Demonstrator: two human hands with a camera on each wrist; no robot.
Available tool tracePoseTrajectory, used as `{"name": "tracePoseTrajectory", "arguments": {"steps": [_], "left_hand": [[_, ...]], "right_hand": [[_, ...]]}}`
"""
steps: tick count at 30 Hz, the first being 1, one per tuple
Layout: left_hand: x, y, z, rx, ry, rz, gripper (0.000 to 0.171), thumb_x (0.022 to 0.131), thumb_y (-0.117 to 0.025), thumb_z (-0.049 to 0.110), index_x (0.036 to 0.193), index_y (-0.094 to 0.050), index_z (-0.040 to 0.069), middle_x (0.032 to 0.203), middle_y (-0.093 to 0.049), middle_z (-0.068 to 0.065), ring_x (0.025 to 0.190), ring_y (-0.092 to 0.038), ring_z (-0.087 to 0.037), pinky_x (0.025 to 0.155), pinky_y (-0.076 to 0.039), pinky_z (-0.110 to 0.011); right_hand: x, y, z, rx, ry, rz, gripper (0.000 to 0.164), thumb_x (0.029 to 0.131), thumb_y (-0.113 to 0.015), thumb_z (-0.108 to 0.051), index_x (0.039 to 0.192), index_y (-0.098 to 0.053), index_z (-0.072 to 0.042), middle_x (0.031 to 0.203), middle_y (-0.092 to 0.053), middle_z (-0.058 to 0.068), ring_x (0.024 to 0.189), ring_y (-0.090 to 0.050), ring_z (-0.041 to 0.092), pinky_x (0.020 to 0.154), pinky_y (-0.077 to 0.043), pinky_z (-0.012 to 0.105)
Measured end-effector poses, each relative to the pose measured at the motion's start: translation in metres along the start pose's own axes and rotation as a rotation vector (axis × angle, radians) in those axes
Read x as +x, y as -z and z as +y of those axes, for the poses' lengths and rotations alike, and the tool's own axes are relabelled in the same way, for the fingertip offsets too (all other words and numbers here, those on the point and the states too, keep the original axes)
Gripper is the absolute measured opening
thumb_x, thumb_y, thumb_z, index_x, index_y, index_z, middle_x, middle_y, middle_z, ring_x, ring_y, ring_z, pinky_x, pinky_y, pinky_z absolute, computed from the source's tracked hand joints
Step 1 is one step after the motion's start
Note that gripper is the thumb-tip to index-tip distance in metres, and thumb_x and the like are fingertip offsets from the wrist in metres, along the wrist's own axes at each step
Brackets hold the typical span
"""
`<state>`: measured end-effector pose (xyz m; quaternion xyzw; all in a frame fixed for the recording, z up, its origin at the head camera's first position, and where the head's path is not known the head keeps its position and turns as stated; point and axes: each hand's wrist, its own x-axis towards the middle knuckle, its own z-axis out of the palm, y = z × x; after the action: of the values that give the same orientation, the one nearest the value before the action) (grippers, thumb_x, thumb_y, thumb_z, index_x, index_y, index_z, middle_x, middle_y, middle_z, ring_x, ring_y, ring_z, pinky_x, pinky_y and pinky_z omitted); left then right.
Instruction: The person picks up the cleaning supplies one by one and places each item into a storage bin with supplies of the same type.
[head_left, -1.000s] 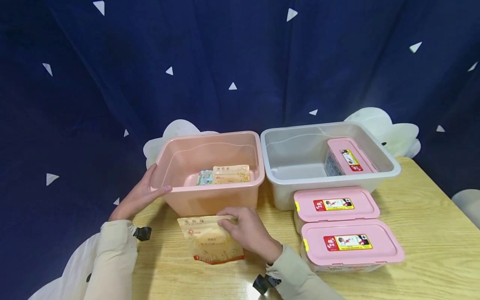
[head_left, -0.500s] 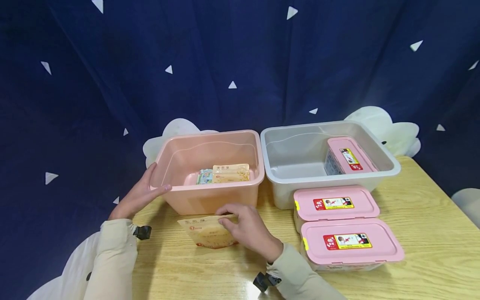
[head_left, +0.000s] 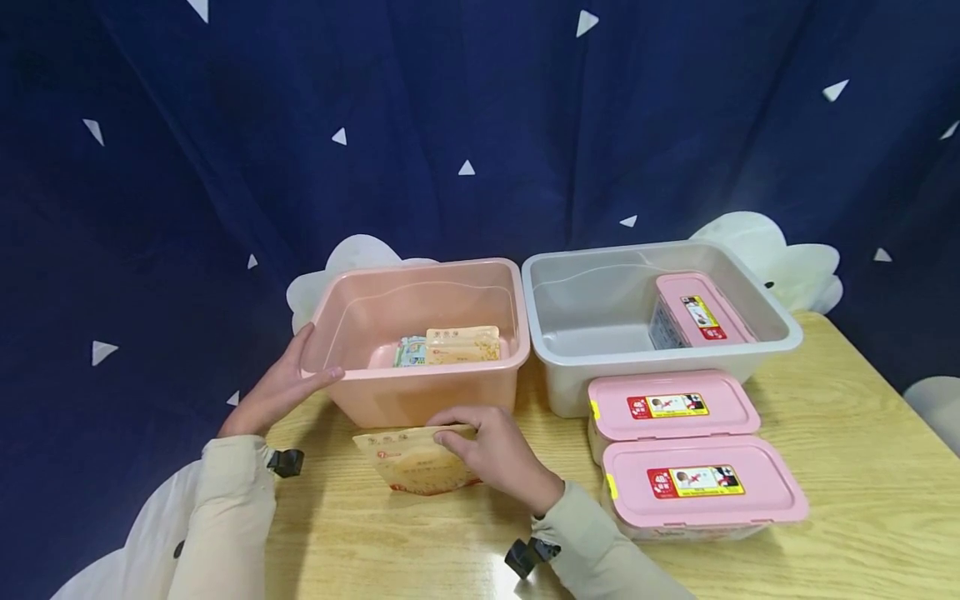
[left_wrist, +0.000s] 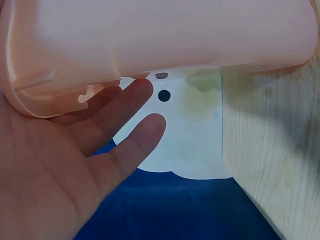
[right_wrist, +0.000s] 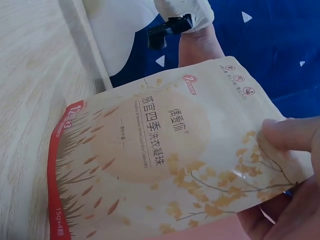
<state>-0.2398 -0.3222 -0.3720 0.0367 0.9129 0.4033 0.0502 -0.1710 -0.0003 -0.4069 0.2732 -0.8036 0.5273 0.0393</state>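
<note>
My right hand [head_left: 491, 454] pinches the upper right edge of a cream pouch of laundry capsules [head_left: 416, 462], thumb on its printed front. The pouch is tilted in front of the pink bin; the right wrist view shows its red bottom edge [right_wrist: 57, 175] beside the table. My left hand [head_left: 281, 387] rests at the near left corner of the pink bin [head_left: 427, 400], thumb along the front rim. In the left wrist view its lower fingers [left_wrist: 145, 132] extend loosely below the rim. Inside that bin lie another cream pouch [head_left: 462, 346] and a blue-green packet [head_left: 409, 352].
A grey bin [head_left: 585, 358] stands right of the pink one, holding a pink-lidded box [head_left: 701, 308]. Two more pink-lidded boxes, one farther [head_left: 675, 406] and one nearer [head_left: 705, 483], sit before it on the wooden table [head_left: 847, 467]. Dark blue patterned cloth [head_left: 480, 100] hangs behind.
The pouch's lower edge has swung away from me and up, so its front appears more foreshortened. The right hand has barely shifted and keeps its pinch. My left hand stays at the bin corner.
</note>
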Motion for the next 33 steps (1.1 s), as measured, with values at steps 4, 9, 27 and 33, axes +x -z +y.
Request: {"name": "tracePoseTrajectory", "arguments": {"steps": [4,9,27,33], "left_hand": [[-0.001,0.002,0.000,0.007,0.008,0.003,0.108,0.089,-0.067,0.046,0.160,0.009,0.021,0.167,-0.007,-0.021,0.150,-0.017,-0.045,0.117,-0.019,-0.069],[-0.002,0.002,0.000,0.000,-0.002,0.004,0.106,0.089,-0.068,0.045,0.160,0.009,0.023,0.167,-0.008,-0.021,0.150,-0.019,-0.045,0.116,-0.020,-0.069],[0.000,0.000,0.003,0.004,-0.024,0.008,0.105,0.090,-0.067,0.043,0.160,0.007,0.019,0.166,-0.009,-0.022,0.149,-0.019,-0.044,0.117,-0.020,-0.067],[-0.001,0.001,0.001,0.017,-0.020,0.010,0.105,0.090,-0.066,0.044,0.160,0.007,0.019,0.166,-0.008,-0.021,0.150,-0.019,-0.044,0.117,-0.020,-0.067]], "right_hand": [[0.002,0.000,0.002,0.017,-0.030,-0.002,0.015,0.089,-0.072,-0.010,0.101,-0.078,-0.014,0.103,-0.078,0.000,0.088,-0.069,0.007,0.080,-0.055,0.022],[0.003,0.001,0.002,0.036,-0.049,-0.021,0.015,0.089,-0.071,-0.009,0.103,-0.078,-0.013,0.104,-0.078,0.001,0.054,-0.046,-0.002,0.057,-0.045,0.016],[0.004,0.005,-0.002,0.086,-0.091,-0.002,0.015,0.090,-0.070,-0.007,0.102,-0.077,-0.014,0.103,-0.077,0.001,0.045,-0.030,0.000,0.048,-0.034,0.017],[0.003,0.007,-0.009,0.055,-0.056,0.006,0.015,0.090,-0.069,-0.007,0.102,-0.077,-0.014,0.104,-0.077,0.002,0.050,-0.034,-0.002,0.053,-0.039,0.017]]}}
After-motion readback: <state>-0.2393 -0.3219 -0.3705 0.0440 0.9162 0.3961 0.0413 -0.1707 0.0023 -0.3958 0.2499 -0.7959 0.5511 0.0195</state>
